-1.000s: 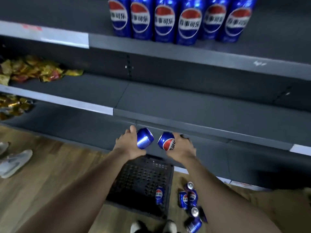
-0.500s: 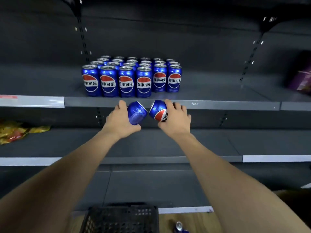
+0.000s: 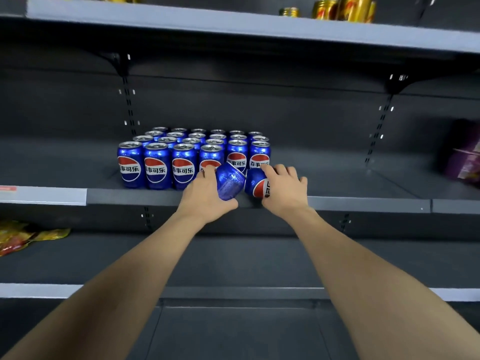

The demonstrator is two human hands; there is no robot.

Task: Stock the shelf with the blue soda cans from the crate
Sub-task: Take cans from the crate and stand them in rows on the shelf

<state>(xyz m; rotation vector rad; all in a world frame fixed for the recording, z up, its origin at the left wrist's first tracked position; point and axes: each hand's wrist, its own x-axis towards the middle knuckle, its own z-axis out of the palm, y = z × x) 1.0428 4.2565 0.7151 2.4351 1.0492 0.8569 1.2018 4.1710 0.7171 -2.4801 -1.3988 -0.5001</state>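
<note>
Head view looks straight into a dark grey store shelf (image 3: 135, 197), where a block of upright blue soda cans (image 3: 183, 166) stands in rows, its front row at the shelf's front edge. Both bare arms reach up from the bottom of the frame to that edge. The left hand (image 3: 205, 197) curls its fingers and thumb round a blue can (image 3: 230, 181) tilted on its side, the plain printed back of the can facing the camera. The right hand (image 3: 284, 189) grips a second can (image 3: 259, 185), also tilted, with its red, white and blue emblem showing. The two held cans lean toward each other and seem to touch at their upper ends, just in front of the right part of the standing block; whether either rests on the shelf is hard to tell. On the shelf above (image 3: 233, 22) stand a few gold cans (image 3: 353, 7). To the far right a purple package (image 3: 466, 157) sits blurred on the same level as the soda. At lower left, yellow and red snack bags (image 3: 23, 236) lie on the next shelf down.
</note>
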